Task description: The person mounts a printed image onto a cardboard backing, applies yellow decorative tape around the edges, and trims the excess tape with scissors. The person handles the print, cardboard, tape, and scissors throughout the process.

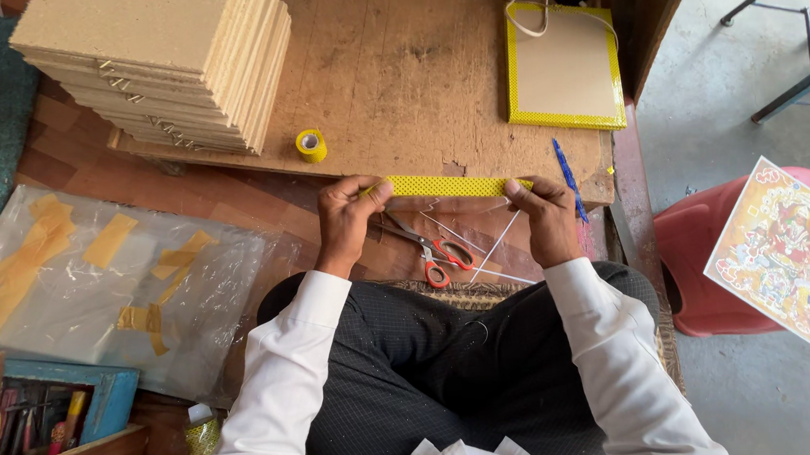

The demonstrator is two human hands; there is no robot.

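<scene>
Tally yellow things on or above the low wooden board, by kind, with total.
Yellow tape strip, stretched between left hand and right hand: 1
Yellow tape roll: 1
Yellow-edged square panel: 1
Total: 3

A tape roll (311, 145) lies between the board stack (165, 64) and framed panel (564, 64); scissors (430, 245) lie nearer.
</scene>
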